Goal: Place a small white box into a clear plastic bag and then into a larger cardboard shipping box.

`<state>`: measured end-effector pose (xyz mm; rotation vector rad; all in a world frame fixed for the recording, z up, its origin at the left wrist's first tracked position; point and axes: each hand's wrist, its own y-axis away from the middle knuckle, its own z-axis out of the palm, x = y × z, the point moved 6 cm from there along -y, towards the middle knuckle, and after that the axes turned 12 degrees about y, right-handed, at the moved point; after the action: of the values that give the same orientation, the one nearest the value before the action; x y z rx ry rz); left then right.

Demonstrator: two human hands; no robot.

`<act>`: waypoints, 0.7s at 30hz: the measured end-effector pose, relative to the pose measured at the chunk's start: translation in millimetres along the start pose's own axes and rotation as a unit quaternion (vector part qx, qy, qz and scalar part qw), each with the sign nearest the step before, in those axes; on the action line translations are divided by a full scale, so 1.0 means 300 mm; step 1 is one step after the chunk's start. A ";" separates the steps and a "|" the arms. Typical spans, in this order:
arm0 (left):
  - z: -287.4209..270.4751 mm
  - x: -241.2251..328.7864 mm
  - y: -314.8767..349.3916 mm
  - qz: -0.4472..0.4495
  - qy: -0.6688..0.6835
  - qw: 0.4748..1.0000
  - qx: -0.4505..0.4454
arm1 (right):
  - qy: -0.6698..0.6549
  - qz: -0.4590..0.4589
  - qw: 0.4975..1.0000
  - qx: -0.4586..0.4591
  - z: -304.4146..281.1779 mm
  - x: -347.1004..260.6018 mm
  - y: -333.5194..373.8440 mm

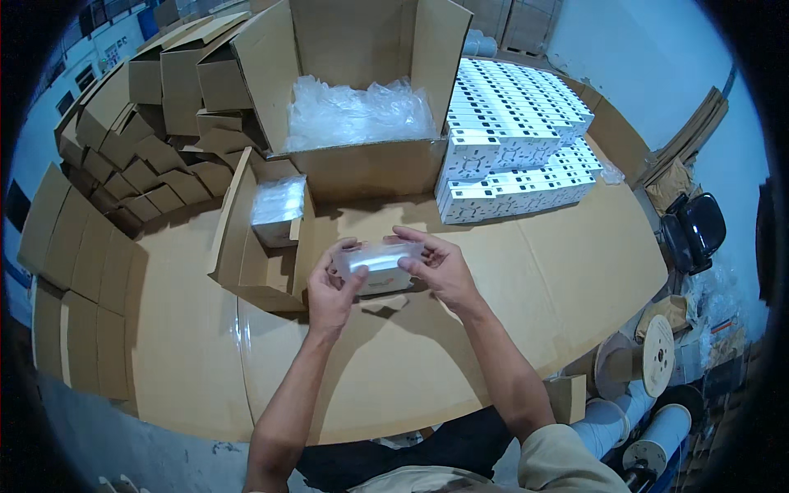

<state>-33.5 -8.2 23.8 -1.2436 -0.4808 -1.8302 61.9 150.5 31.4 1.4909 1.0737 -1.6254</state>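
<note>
A small white box in a clear plastic wrap is held up over the cardboard-covered table, between my two hands. My left hand grips its left end, thumb on the near side. At the other end, my right hand pinches the wrap and box between thumb and fingers. Just left of my hands stands an open narrow carton. Several boxes wrapped in clear plastic fill its far end.
Behind my hands, a large open carton holds crumpled clear plastic bags. White printed boxes are stacked at the back right. Brown cartons pile up at the left. Spools and a black chair stand beyond the table's right edge.
</note>
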 end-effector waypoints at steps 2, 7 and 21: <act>-0.005 -0.011 0.001 -0.005 -0.014 1.000 -0.017 | 0.033 0.016 0.999 -0.034 0.006 0.012 0.005; -0.053 -0.066 0.000 -0.074 -0.042 0.996 -0.029 | 0.105 0.033 0.992 -0.067 0.003 0.018 0.003; -0.056 -0.017 -0.009 -0.023 -0.092 0.995 -0.022 | 0.093 0.005 0.993 -0.067 -0.010 0.007 0.005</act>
<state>-44.6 -16.3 12.3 -1.4506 -0.5764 -1.7813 64.3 152.8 29.2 1.5776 1.2494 -1.3981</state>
